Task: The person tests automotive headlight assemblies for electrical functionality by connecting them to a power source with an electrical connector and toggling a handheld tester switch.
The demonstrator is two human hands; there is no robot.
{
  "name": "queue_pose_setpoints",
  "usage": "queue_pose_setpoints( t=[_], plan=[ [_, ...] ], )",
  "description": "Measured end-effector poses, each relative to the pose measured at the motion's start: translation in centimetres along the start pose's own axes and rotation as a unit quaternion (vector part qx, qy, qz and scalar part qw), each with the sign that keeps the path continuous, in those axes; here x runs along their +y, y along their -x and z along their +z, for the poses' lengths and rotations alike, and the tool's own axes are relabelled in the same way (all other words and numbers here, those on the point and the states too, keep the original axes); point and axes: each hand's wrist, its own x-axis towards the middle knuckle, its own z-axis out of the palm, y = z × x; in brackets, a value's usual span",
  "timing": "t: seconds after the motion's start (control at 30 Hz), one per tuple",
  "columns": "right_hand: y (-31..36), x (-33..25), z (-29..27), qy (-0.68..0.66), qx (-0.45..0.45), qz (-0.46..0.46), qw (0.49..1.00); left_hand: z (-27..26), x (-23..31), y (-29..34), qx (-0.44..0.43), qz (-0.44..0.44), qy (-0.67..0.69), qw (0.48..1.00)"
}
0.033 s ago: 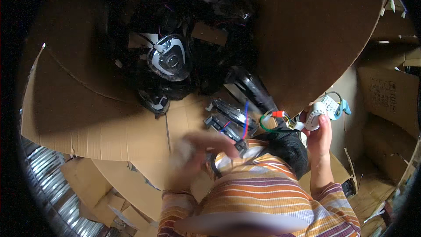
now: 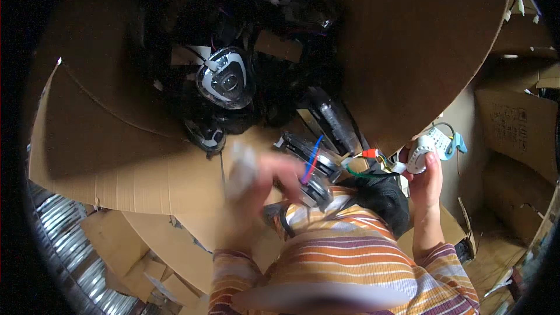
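Note:
My left hand (image 2: 265,178) is smeared by motion beside the small black lamp units, a blurred whitish patch at its outer side. Whether its fingers hold anything cannot be made out. Close to its fingertips lies a black lamp unit (image 2: 318,193) with a clear lens, and blue and red wires (image 2: 312,160) stand up next to it. At the right, my right hand (image 2: 429,178) is closed on a white oval part (image 2: 419,155) with small dots. Next to that part shows a white dotted piece with a light-blue end (image 2: 448,141). A red connector (image 2: 370,153) on coloured wires lies nearby.
A large cardboard box (image 2: 420,52) opens ahead, with several black-and-clear headlamps (image 2: 227,79) inside. Longer black lamp pieces (image 2: 332,119) lie near its front. Black fabric (image 2: 382,201) is by my waist. Cardboard boxes (image 2: 519,134) stand at right, shiny metallic strips (image 2: 70,239) at lower left.
My left hand has moved up and slightly away from the near lamp unit. That lamp unit and its wires have shifted and tilted; the green wire moved too. My right hand stays put.

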Motion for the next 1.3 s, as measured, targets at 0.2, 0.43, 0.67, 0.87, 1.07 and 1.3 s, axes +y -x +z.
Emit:
queue_pose_setpoints(
  t=[0.2,0.43,0.67,0.87,1.07,1.3],
  plan=[
    [0.3,0.1,0.0,0.003,-0.025,-0.001,1.000,-2.1,1.3,-12.6,0.254,-0.009,-0.206,0.945],
    [0.7,0.2,0.0,0.034,-0.079,0.016,0.996,-10.5,-6.0,-19.9,0.203,-0.114,-0.645,0.728],
    [0.6,0.8,-0.4,0.046,-0.092,0.024,0.994,-10.5,-7.4,-21.8,0.115,-0.176,-0.727,0.654],
    [0.3,1.1,-0.7,0.044,-0.152,-0.003,0.987,-10.7,-4.2,-16.3,0.220,0.085,-0.541,0.808],
    [0.2,1.0,0.2,0.062,-0.196,0.016,0.979,-7.1,-2.4,-10.4,0.323,0.167,-0.419,0.832],
    [0.5,1.6,1.5,0.169,-0.268,0.002,0.948,-4.6,-1.9,-6.0,0.226,0.204,-0.338,0.891]
  ],
)
